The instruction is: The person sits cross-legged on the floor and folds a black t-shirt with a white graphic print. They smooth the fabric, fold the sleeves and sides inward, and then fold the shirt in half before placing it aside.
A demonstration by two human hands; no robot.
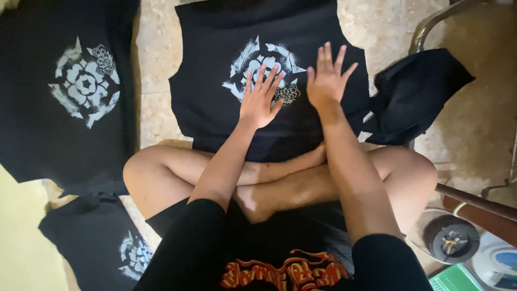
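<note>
Hands (291, 91) on shirt (215, 102) before knees.

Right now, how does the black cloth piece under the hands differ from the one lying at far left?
The centre piece lies in front of the crossed legs with the left hand and right hand flat on it, partly covering its white print. The left piece lies untouched, its print fully visible. Both are black with a white flower-like design.

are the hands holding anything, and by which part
Nothing is held. The left hand and right hand lie flat, open, on the black printed cloth piece.
</note>
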